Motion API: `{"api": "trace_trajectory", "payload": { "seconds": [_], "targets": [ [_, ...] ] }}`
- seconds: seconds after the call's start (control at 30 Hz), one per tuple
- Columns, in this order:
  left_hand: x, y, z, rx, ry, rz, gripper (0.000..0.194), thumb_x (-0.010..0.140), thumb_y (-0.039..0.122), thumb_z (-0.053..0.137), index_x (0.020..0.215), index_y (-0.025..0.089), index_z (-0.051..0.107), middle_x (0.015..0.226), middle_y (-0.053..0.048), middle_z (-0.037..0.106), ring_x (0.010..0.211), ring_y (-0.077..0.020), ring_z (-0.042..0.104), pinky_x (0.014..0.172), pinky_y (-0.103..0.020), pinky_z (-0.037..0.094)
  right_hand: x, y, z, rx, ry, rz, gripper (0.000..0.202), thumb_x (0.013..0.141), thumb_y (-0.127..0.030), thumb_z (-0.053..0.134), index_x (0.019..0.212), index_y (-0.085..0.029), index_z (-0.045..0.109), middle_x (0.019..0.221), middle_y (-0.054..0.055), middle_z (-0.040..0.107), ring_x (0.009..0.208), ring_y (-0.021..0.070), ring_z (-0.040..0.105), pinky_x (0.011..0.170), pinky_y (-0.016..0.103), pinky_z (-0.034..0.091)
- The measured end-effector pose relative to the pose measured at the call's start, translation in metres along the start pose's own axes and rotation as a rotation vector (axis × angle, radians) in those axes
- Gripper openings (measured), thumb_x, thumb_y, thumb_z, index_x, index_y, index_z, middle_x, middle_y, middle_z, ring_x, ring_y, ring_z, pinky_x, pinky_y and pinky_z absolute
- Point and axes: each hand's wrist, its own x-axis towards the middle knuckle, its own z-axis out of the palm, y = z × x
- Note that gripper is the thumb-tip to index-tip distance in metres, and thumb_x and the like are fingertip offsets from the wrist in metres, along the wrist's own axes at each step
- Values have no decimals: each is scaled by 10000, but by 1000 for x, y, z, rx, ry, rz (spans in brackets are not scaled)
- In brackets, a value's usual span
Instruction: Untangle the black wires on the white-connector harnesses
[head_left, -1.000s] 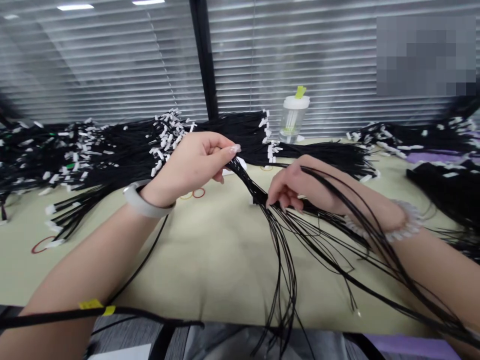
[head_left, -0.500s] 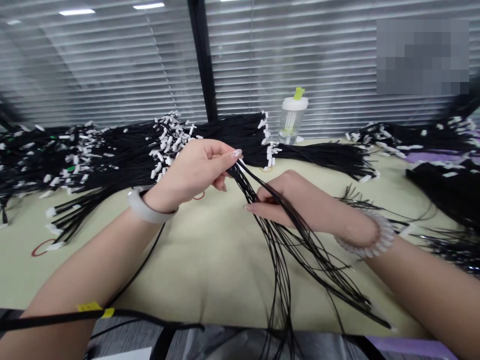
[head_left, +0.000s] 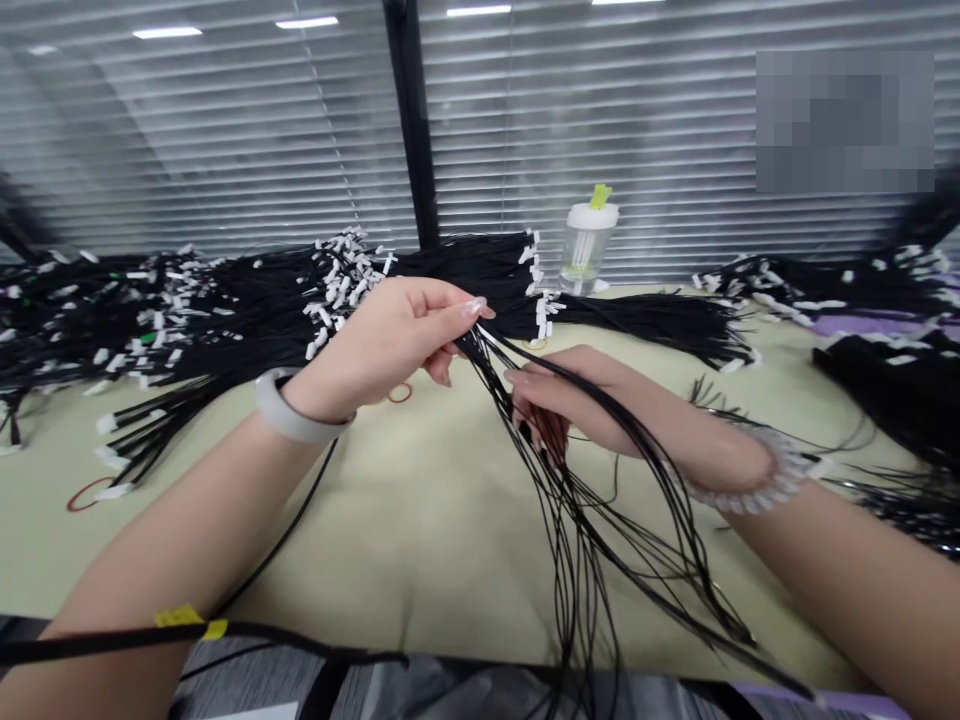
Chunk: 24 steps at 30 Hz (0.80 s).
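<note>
My left hand (head_left: 409,335) pinches the top end of a bundle of thin black wires (head_left: 577,520) between thumb and fingers. A bit of white shows at the pinch, too small to name for sure. My right hand (head_left: 574,400) is in among the strands just below, its fingers curled around some of them and partly hidden by them. Other strands pass over the back of this hand. The loose lower ends fan out and hang down past the table's front edge.
Piles of black cables with white connectors (head_left: 345,270) line the back of the pale table (head_left: 420,540). A clear cup with a white lid (head_left: 592,215) stands behind. More black cables (head_left: 892,390) lie at right. A red rubber band (head_left: 88,495) is at left; a black strap (head_left: 285,632) crosses in front.
My right hand has turned and its fingers have moved in among the strands, spreading the wires, some now arching over the hand. My left hand keeps its pinch in place.
</note>
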Motion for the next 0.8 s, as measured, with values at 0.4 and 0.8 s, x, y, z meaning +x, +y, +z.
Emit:
{"api": "trace_trajectory", "payload": {
  "seconds": [0.4, 0.8],
  "targets": [
    [-3, 4, 6, 96, 4, 53, 260, 790, 362, 502, 890, 162, 636, 433, 16, 532, 360, -71, 502, 347, -161, 373, 1, 6, 13, -522, 276, -47, 357, 839, -359, 409, 559, -152, 333, 458, -47, 315, 448, 41, 211, 441, 201, 194],
    [-7, 11, 6, 103, -13, 76, 250, 784, 348, 513, 890, 165, 646, 439, 23, 532, 386, -65, 512, 347, -141, 354, 0, 2, 11, -577, 168, -184, 193, 829, -198, 379, 642, -160, 349, 526, -37, 359, 463, 47, 263, 478, 196, 231]
  ]
}}
